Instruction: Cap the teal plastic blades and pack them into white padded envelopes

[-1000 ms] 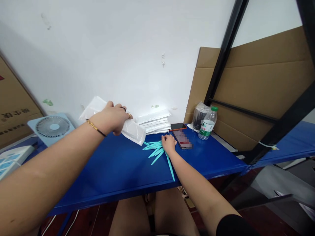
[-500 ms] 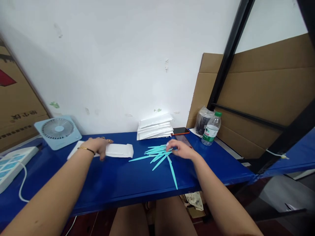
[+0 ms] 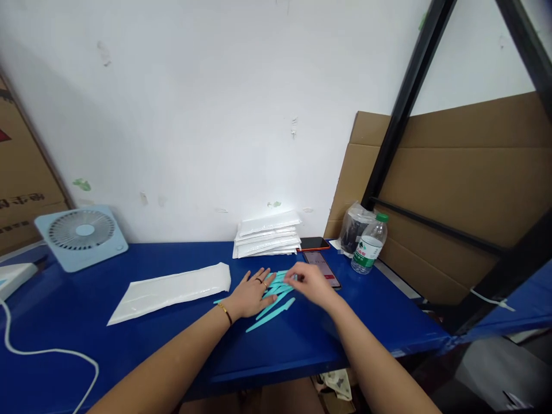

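Observation:
Several turquoise knife-shaped pieces lie in a pile on the blue table. My left hand rests on the pile's left side with its fingers spread. At the right side of the pile, my right hand has its fingers curled and pinched together; whatever is between the fingertips is too small to tell. A long white packet lies flat to the left of my left hand. Behind the pile, white packets are stacked against the wall.
A blue fan and a white power strip with its cable are at the left. Behind my right hand lie two phones. Farther right stand a bottle, a wrapped dark cup and a black metal frame.
My left hand has moved right, from the white packet onto the turquoise pile. The pieces are gathered closer together, and the one that pointed toward the front edge has shifted. The view has also shifted.

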{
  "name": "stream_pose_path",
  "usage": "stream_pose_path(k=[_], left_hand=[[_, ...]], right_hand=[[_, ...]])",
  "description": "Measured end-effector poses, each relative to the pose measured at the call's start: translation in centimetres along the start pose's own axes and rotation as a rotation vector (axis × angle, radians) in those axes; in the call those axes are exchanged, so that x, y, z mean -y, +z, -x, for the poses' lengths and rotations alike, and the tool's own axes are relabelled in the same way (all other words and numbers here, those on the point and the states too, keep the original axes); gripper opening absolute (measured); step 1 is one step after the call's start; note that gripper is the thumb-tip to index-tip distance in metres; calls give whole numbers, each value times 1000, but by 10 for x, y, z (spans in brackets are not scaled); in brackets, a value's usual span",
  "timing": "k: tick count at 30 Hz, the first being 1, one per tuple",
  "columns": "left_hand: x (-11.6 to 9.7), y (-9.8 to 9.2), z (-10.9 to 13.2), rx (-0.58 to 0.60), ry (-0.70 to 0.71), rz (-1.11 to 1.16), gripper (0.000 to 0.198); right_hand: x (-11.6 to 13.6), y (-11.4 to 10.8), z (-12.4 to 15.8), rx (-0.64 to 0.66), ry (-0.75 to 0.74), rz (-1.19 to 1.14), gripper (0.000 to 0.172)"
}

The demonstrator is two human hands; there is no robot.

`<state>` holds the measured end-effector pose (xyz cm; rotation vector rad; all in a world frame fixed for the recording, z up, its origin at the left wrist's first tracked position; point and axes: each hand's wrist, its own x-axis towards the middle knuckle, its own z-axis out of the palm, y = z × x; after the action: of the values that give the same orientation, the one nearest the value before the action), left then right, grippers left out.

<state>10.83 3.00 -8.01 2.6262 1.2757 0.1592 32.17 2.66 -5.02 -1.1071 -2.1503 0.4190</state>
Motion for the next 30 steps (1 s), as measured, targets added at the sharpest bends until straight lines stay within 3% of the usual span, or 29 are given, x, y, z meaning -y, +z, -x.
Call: stream_pose_path(k=[2,3,6,8,10,15,21,26,30], left_hand=[[-4,-1,12,10,54,1,67],[-6,-2,17,23,74,10,67],[-10,-10,26,27,97,48,62],[-9,-14,22,-38,54,70,54],[-3,-19,11,-114,-22,78,46],[20,-28,-13,-119,-136,73,25],[41,-31,-15,-240,-203,-78,23],[46,-28,-13,-291,-228,-17,19],[37,-25,-12,-233,-124,102,26]], right_hand=[[-15,-15,-19,-80,62,33,15],[-23,-21,-28,-60,82,46,14],[-41,-22,-46,211,92,16,13],[-47,-14,-49,405,78,-25,16],[-49,-5,-48,478,73,-37,17],[-49,7,-44,366,97,-105,18],[-61,16,-54,254,174,-140,19],[-73,0,-49,268,170,-114,22],[-78,-15,-41,439,165,-46,20]])
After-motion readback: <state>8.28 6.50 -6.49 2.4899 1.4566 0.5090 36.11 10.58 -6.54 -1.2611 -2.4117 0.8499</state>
